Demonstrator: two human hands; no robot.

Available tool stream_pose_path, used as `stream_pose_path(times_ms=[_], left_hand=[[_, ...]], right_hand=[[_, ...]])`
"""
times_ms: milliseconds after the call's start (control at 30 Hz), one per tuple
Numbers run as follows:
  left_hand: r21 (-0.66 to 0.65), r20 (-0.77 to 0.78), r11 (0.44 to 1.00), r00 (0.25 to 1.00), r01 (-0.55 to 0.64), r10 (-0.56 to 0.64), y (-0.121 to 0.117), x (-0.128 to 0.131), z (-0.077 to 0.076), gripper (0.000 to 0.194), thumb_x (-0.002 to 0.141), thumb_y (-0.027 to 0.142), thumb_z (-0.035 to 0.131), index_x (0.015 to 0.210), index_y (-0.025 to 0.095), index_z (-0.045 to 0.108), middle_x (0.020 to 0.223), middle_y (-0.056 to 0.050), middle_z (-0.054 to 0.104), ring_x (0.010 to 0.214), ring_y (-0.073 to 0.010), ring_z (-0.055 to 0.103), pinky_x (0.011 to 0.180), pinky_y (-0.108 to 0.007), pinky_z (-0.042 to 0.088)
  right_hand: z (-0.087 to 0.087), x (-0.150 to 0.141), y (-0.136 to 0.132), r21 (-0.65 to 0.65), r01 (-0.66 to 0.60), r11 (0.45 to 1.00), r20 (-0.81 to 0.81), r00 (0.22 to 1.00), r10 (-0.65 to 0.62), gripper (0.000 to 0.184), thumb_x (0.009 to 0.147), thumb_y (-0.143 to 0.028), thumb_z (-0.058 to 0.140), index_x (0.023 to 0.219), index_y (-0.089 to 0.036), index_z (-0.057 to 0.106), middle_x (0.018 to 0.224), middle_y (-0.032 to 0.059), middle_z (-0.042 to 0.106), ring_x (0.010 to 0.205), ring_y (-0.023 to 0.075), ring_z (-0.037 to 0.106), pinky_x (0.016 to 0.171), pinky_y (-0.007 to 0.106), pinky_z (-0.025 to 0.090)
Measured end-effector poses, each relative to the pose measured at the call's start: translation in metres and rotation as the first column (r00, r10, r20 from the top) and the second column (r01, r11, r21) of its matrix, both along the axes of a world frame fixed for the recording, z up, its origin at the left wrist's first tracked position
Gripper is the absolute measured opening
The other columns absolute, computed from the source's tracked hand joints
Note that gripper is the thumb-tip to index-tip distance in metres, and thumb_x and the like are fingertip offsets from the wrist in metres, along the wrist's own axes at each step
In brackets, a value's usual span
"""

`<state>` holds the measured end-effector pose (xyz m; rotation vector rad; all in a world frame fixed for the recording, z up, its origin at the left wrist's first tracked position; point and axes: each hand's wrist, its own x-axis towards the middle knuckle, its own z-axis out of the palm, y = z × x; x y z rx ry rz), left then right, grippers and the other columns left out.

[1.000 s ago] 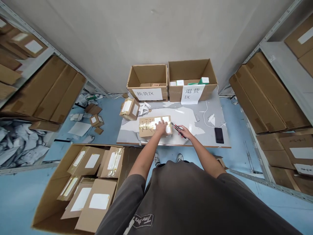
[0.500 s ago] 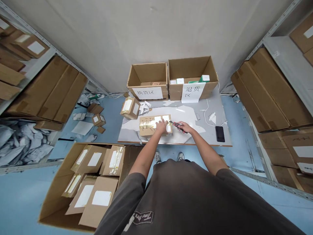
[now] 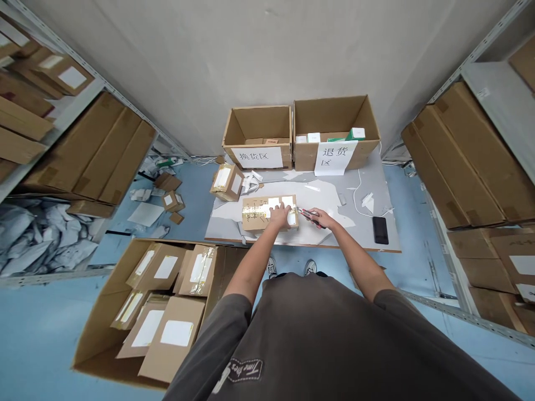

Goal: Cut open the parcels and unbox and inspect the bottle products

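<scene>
A taped cardboard box [image 3: 253, 221] with white labels and black handwriting lies on the table in front of me. My left hand [image 3: 280, 215] rests on its top toward the right end, fingers spread over the labels. In my right hand [image 3: 321, 218] is a red and black utility knife [image 3: 310, 215], its tip pointing left at the box's right end. Whether the tip touches the box, I cannot tell. A smaller taped box [image 3: 227, 182] stands behind and left of the larger one, beside crumpled white paper [image 3: 252, 181].
Two open cartons, left [image 3: 257, 157] and right [image 3: 346, 157], with paper signs stand at the table's back. A black phone [image 3: 380, 230] lies at the right. A large carton [image 3: 96, 312] of parcels stands at lower left. Loaded shelves flank both sides.
The knife tip has moved right, from over the box's right part to its right end. My left hand stays on the box. The whole view has shifted slightly.
</scene>
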<state>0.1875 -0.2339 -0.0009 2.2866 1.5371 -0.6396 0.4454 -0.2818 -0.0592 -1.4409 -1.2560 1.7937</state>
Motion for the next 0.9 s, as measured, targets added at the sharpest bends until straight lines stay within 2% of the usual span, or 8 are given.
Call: stream_pose_path(times_ms=[300,900], left_hand=[[0.021,0.010,1.000,1.000,0.006,-0.006,-0.0020,-0.0025,0.0009,0.108,0.064,0.061,0.096,0.155,0.034,0.044,0.172,-0.017,0.032,0.144,-0.0417,0.046,0.119,-0.060,0.036],[0.006,0.031,1.000,1.000,0.005,-0.005,-0.0033,-0.0054,-0.0003,0.110,0.064,0.062,0.095,0.156,0.033,0.042,0.173,-0.017,0.030,0.148,-0.0426,0.042,0.121,-0.060,0.033]], right_hand=[[0.0012,-0.0028,-0.0026,0.001,-0.001,1.000,0.001,1.000,0.001,0.034,0.095,-0.038,0.071,0.124,-0.024,0.061,0.065,-0.0079,0.065,0.036,0.0088,0.045,0.037,0.020,0.037],[0.0058,-0.0065,-0.0099,0.005,-0.002,1.000,0.044,0.999,0.001,0.036,0.095,-0.038,0.069,0.126,-0.024,0.060,0.066,-0.0082,0.064,0.037,0.0082,0.046,0.037,0.019,0.035]])
